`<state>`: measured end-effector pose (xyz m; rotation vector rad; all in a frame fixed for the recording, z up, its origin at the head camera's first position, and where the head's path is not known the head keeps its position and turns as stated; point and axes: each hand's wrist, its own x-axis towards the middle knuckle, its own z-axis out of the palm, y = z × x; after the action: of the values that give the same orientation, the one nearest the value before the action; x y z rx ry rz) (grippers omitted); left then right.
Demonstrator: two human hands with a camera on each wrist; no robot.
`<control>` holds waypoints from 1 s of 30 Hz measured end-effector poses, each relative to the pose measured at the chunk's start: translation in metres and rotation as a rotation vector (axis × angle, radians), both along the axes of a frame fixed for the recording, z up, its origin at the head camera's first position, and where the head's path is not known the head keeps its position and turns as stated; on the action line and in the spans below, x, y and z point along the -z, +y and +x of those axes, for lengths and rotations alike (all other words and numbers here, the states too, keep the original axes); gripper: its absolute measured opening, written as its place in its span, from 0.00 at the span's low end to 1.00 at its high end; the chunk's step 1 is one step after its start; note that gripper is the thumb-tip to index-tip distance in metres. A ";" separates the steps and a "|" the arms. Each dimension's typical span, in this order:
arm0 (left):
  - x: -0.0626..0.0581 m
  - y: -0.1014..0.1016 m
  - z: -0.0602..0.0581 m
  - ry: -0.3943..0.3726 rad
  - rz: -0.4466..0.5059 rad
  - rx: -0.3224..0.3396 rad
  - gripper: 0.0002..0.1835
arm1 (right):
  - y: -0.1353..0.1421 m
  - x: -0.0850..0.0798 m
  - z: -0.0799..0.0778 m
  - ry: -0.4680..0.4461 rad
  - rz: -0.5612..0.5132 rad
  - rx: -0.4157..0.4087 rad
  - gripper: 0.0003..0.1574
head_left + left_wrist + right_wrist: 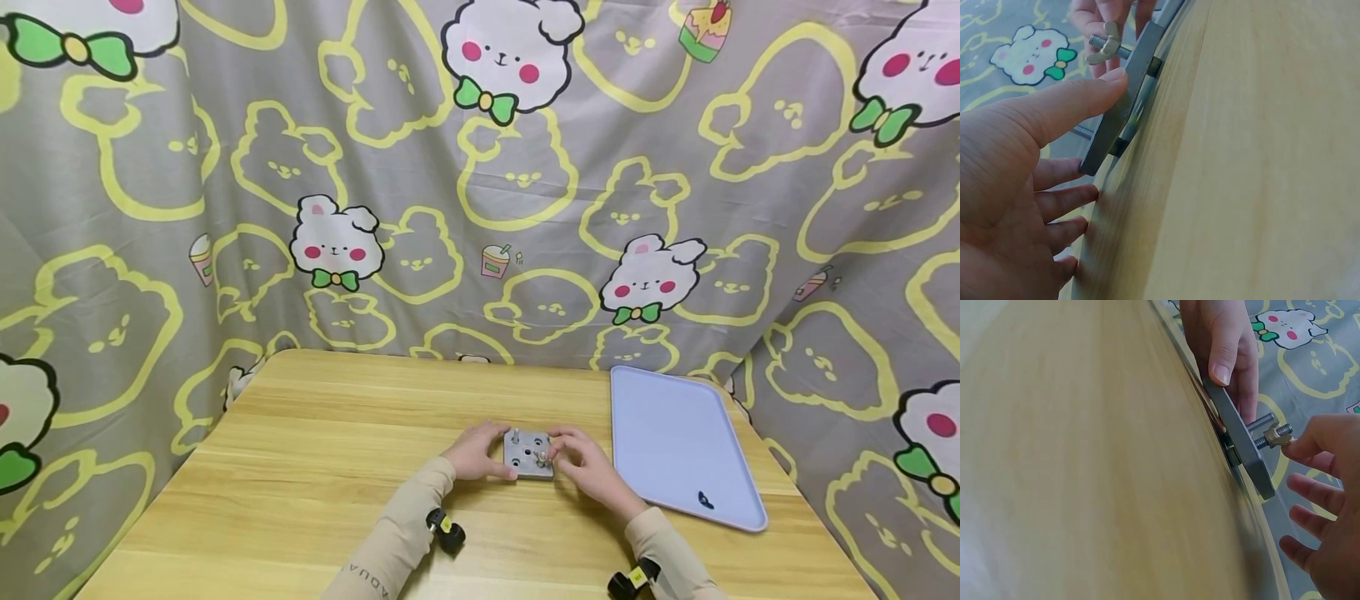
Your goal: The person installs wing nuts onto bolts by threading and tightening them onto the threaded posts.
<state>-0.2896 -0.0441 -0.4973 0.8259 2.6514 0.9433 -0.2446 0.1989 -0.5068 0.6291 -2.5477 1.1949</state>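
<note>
A square grey metal plate [529,468] with several holes lies flat on the wooden table, raised on short dark feet in the wrist views. My left hand [474,452] grips its left side, thumb [1094,94] at the near edge and fingers toward the far corner. Two threaded bolts stand up from the plate. One bolt [516,436], at the far left, is bare. Around the other, near right, sits a silvery wing nut [1275,435]. My right hand [588,473] pinches this wing nut with thumb and index finger, its other fingers spread loosely.
To the right lies a pale blue tray [675,442] with a small dark object [705,500] near its front edge. A patterned grey curtain [420,167] hangs behind and beside the table [337,467]. Each wrist wears a small black camera.
</note>
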 end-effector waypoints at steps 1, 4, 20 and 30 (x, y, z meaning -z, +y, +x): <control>0.000 0.000 0.000 -0.001 -0.001 0.000 0.48 | 0.000 0.000 0.000 -0.005 0.000 0.003 0.15; -0.002 0.000 0.000 0.000 -0.006 0.000 0.48 | -0.002 0.000 -0.001 -0.033 0.003 0.017 0.13; 0.000 0.000 -0.001 0.039 -0.015 0.011 0.47 | -0.020 0.001 -0.006 -0.027 0.027 -0.009 0.18; 0.000 -0.001 0.000 0.029 -0.018 0.008 0.47 | -0.029 -0.008 -0.009 -0.095 -0.025 0.032 0.11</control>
<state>-0.2901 -0.0446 -0.4970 0.8517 2.6756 0.9106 -0.2534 0.1702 -0.4992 0.5359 -2.6055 1.2733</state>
